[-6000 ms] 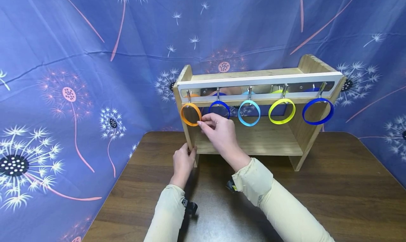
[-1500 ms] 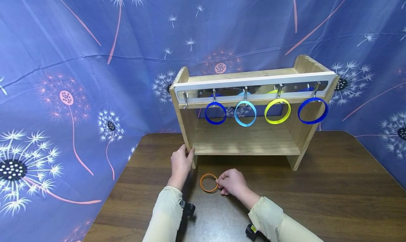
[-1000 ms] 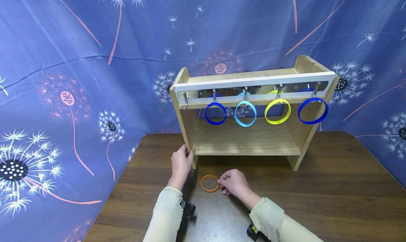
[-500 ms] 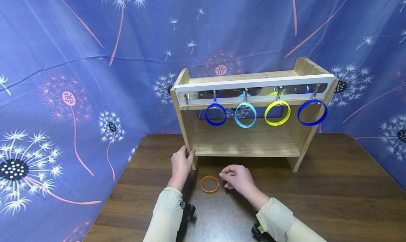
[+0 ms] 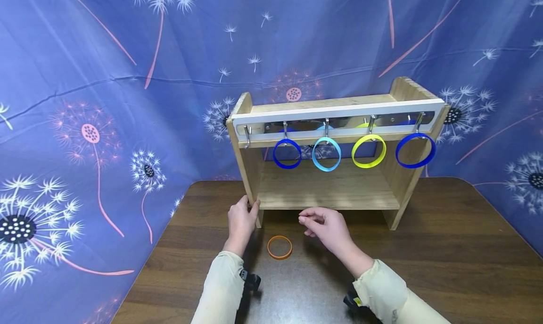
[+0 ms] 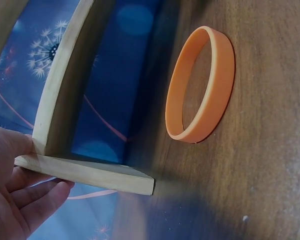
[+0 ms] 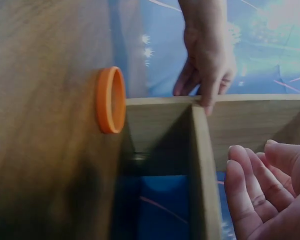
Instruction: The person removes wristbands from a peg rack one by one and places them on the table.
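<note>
The orange ring (image 6: 224, 80) lies on the table (image 5: 182, 248), nearer than the wooden rack (image 5: 326, 187); its leftmost hook (image 5: 248, 137) is bare. One ring seems done, four rings (image 5: 326, 170) left. The left hand (image 5: 242, 221) pinches the rack's left side; the right hand (image 5: 328, 227) (loosely relaxed, holding nothing) hovers right of the ring.

There are five rings (image 6: 224, 80), five hooks (image 5: 248, 137), two hands (image 5: 242, 221) and one shelf (image 5: 326, 189).
</note>
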`<state>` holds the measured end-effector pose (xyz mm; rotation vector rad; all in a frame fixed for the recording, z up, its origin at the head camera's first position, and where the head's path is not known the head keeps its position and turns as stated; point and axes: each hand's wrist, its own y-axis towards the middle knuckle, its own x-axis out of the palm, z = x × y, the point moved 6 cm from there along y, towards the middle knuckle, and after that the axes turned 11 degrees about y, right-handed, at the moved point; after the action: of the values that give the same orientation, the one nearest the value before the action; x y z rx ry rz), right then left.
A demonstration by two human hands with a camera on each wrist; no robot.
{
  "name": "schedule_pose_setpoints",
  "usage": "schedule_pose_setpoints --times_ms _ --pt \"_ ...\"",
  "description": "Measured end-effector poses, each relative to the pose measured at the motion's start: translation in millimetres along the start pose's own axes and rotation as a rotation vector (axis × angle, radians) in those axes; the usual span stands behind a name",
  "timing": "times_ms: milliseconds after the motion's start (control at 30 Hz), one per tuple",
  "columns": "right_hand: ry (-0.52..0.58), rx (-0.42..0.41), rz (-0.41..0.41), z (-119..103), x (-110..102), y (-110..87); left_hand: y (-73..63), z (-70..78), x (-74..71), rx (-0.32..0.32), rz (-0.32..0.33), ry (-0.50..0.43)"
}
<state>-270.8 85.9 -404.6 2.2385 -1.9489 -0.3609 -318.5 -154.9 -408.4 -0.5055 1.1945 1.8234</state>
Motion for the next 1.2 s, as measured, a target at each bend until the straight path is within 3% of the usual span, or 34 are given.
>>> schedule_pose_setpoints --times_ms 433,1200 --pt "0.021 -0.183 0.055 -46 -11 5.4 -0.3 0.3 -1.8 0.009 0.035 0.001" --pt "0.087 -0.244 0.106 -85 -16 20.4 -0.4 1.4 -1.5 0.008 0.038 -0.006"
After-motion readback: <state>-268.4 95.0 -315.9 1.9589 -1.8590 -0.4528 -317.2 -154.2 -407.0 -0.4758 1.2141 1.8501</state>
